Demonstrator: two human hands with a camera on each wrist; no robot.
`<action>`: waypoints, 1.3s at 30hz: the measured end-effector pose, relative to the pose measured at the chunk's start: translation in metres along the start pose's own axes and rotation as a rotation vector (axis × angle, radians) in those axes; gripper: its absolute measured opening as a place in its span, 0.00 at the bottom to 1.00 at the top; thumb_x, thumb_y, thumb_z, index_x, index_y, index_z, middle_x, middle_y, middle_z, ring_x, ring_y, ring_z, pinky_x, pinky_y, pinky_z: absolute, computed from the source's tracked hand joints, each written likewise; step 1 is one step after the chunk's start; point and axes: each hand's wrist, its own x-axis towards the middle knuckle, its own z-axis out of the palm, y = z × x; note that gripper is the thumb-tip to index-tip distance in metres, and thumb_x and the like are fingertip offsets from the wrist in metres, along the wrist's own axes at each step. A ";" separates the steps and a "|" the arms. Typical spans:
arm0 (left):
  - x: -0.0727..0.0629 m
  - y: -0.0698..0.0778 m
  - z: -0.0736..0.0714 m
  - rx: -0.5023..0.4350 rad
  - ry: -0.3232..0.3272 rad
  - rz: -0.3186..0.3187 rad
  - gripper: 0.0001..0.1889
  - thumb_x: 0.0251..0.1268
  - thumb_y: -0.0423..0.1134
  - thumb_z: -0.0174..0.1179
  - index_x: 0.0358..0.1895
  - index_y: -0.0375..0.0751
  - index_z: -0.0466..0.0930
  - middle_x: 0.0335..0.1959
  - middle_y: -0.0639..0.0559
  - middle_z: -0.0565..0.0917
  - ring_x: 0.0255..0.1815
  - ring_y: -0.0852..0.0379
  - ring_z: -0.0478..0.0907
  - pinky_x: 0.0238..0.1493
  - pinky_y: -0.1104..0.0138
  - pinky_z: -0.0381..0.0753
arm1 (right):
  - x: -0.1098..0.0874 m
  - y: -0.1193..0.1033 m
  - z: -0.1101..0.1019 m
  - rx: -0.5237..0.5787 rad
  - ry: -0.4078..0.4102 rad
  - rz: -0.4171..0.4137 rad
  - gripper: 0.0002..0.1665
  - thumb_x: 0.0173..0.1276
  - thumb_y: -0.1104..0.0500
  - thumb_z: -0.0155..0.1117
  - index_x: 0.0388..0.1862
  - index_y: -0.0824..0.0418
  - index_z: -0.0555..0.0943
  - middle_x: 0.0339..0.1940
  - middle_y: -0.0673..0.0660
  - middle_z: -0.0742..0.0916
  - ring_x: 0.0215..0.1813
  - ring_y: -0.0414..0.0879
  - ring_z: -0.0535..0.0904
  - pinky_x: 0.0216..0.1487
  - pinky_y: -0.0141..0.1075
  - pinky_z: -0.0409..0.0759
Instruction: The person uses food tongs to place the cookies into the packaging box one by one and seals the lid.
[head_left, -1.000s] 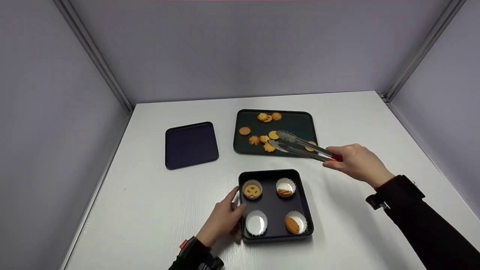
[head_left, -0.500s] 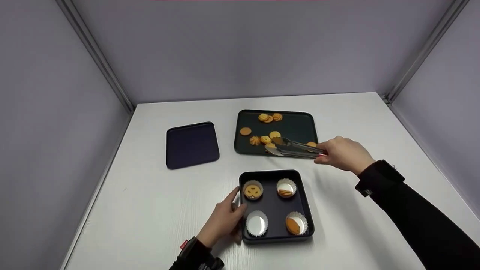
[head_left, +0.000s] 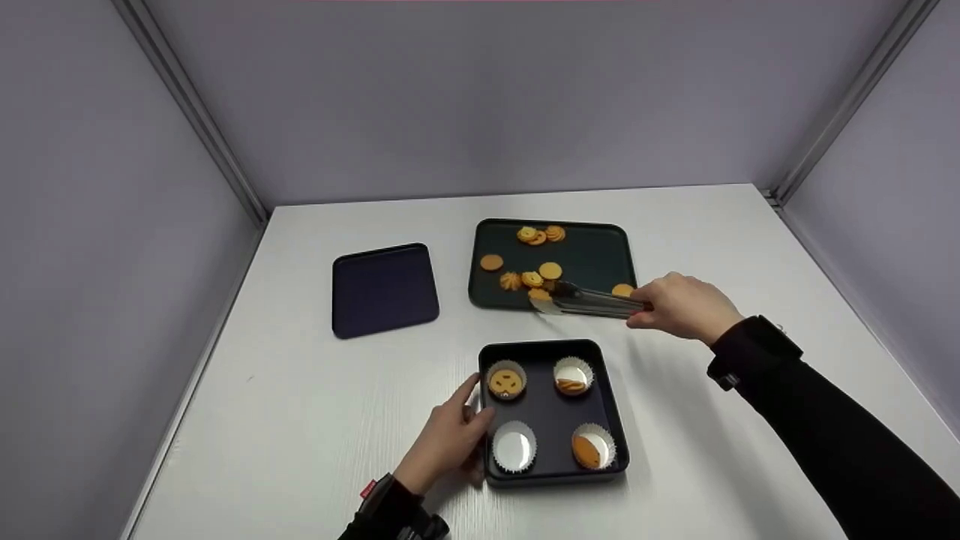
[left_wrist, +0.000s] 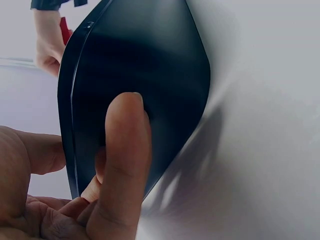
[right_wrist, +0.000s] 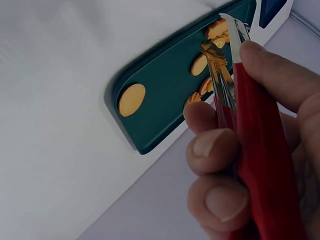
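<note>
My left hand (head_left: 448, 435) holds the left side of a dark square baking pan (head_left: 551, 420). Its thumb laps over the rim, while the fingers (left_wrist: 127, 155) lie along the outer wall in the left wrist view. Inside the pan stand paper baking cups: the near-left cup (head_left: 514, 447) has nothing in it, and the others hold cookies. My right hand (head_left: 686, 306) grips metal tongs (head_left: 596, 304) by their red handles (right_wrist: 262, 150). The tong tips are close together at a flower-edged cookie (head_left: 540, 295) near the front edge of the green tray (head_left: 592, 255).
More cookies lie on the green tray, among them a round cookie (head_left: 491, 262), a swirled cookie (head_left: 511, 281) and a cluster at the back. A dark purple tray (head_left: 384, 291) rests on the white table (head_left: 300, 420) to the left. Grey panels (head_left: 480, 97) enclose the table.
My right hand has moved left and slightly up, lowering the tongs onto the flower-edged cookie. The tong arms have drawn together. My left hand and the pan have stayed in place.
</note>
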 end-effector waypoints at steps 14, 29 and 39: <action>-0.001 0.001 0.001 -0.014 -0.007 -0.035 0.36 0.77 0.44 0.57 0.81 0.36 0.56 0.21 0.58 0.74 0.18 0.62 0.70 0.27 0.66 0.74 | 0.005 0.004 -0.001 0.099 -0.037 0.002 0.14 0.69 0.55 0.70 0.23 0.54 0.78 0.20 0.47 0.76 0.24 0.42 0.66 0.29 0.37 0.62; -0.002 0.002 0.001 -0.012 0.002 -0.031 0.36 0.76 0.44 0.57 0.80 0.36 0.56 0.22 0.58 0.76 0.18 0.61 0.72 0.31 0.63 0.76 | 0.009 -0.003 -0.005 0.075 -0.027 0.013 0.12 0.68 0.56 0.72 0.25 0.56 0.81 0.23 0.50 0.82 0.24 0.43 0.66 0.29 0.38 0.62; -0.001 0.001 0.001 -0.012 -0.001 -0.033 0.36 0.76 0.44 0.57 0.81 0.37 0.56 0.22 0.57 0.76 0.20 0.61 0.72 0.33 0.63 0.77 | 0.003 0.002 -0.005 0.009 0.015 0.009 0.08 0.65 0.56 0.74 0.29 0.54 0.83 0.19 0.47 0.76 0.24 0.42 0.66 0.28 0.38 0.61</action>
